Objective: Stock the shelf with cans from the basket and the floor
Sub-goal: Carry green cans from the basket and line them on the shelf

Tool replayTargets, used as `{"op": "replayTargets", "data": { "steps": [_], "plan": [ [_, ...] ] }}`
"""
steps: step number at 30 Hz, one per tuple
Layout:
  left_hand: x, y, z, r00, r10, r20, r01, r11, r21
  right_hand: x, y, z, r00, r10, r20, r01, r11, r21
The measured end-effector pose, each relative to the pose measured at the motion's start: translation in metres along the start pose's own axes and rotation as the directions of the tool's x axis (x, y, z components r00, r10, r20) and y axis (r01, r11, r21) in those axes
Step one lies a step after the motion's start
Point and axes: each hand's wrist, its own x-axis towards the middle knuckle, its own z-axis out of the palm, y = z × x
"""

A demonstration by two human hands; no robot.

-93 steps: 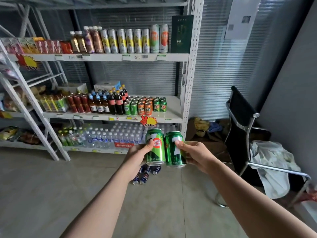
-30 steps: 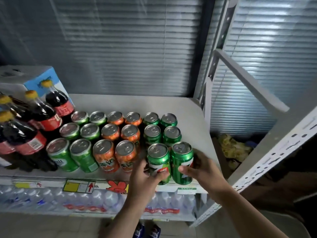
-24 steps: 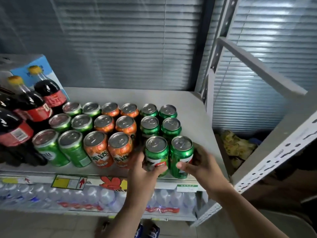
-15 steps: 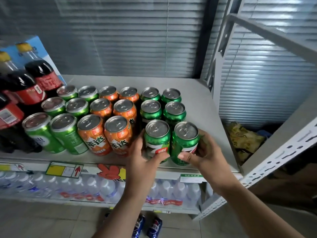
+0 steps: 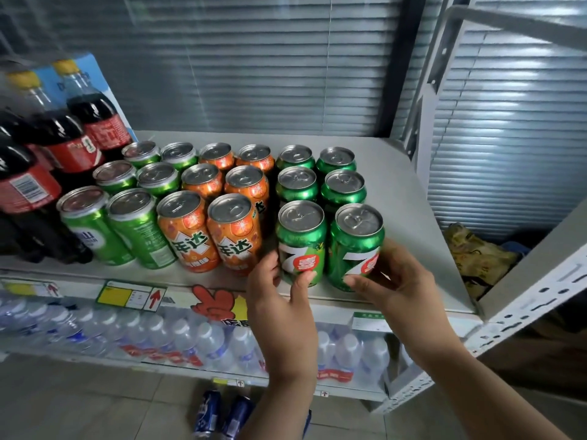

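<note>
Left hand curls round the left front 7-Up can, my right hand round the right front 7-Up can, both standing at the shelf edge. I count six 7-Up cans, six orange cans, six light-green cans; two blue cans lie on the floor.

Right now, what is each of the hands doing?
Left hand: grips the left front green metal can.
Right hand: grips the right front green metal can.
</note>
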Motion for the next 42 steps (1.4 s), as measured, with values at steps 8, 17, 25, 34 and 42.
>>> {"op": "replayTargets", "data": {
  "steps": [8,17,25,34,42],
  "plan": [
    [0.0,-0.001,0.002,0.993,0.018,-0.119,-0.009,0.998,0.069,0.002,0.004,0.018,0.999,-0.015,-0.05,0.013,0.999,-0.038],
    [0.006,-0.003,0.008,0.987,0.002,-0.161,0.003,1.0,0.028,0.009,0.004,0.025,0.998,-0.026,-0.064,0.019,0.994,-0.108],
    [0.006,-0.005,0.011,0.986,0.001,-0.165,0.002,1.0,0.018,0.008,0.006,0.032,0.993,-0.015,-0.114,0.002,0.993,-0.116],
    [0.005,-0.007,0.009,0.99,-0.026,-0.139,0.027,1.0,0.003,0.021,-0.007,0.019,0.994,0.109,0.011,-0.107,0.986,-0.129],
    [0.006,-0.006,0.005,0.991,-0.033,-0.132,0.03,0.999,-0.025,0.035,-0.007,0.012,0.973,0.008,0.232,0.013,0.996,-0.087]
  ]
}}
